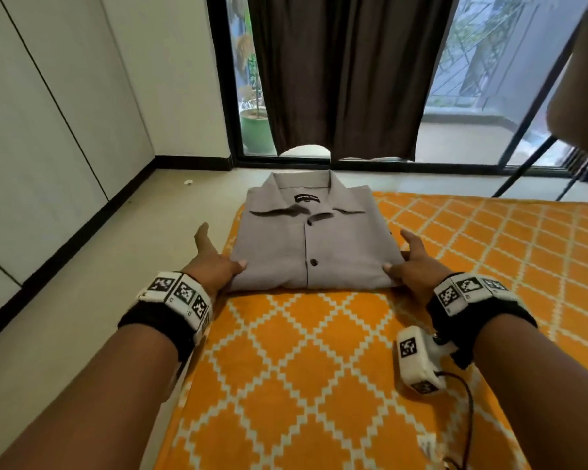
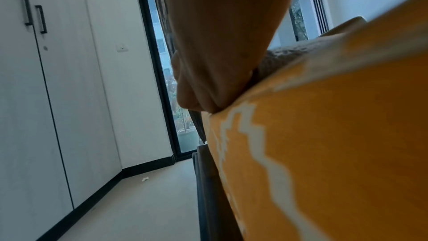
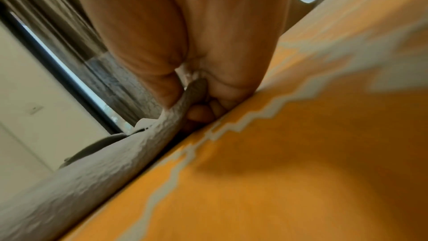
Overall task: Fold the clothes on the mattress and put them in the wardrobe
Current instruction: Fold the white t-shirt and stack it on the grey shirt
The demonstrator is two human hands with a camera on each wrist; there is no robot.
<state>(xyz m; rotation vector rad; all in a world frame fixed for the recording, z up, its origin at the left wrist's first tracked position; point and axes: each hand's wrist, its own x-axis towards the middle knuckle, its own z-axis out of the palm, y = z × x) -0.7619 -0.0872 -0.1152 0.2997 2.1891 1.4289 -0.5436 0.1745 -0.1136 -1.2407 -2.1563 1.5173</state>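
Observation:
A grey button-up shirt point(image 1: 313, 239), folded into a neat rectangle with the collar facing away, lies on the far left corner of the orange diamond-patterned mattress point(image 1: 319, 351). My left hand point(image 1: 218, 262) holds its near left corner, thumb on top and forefinger stretched along the side. My right hand point(image 1: 411, 262) holds the near right corner the same way. In the right wrist view the thumb point(image 3: 162, 80) presses the shirt's edge point(image 3: 92, 180) from above while curled fingers sit beneath it. The left wrist view shows the left hand point(image 2: 215, 52) wedged between shirt point(image 2: 282, 56) and mattress point(image 2: 336, 135).
White wardrobe doors point(image 1: 48, 113) with dark handles point(image 2: 40, 19) line the left wall, across a strip of pale floor point(image 1: 133, 249). Ahead hangs a dark brown curtain point(image 1: 347, 72) over a glass door, with a green plant pot point(image 1: 255, 130) outside. A tan object point(image 1: 584, 79) fills the top right.

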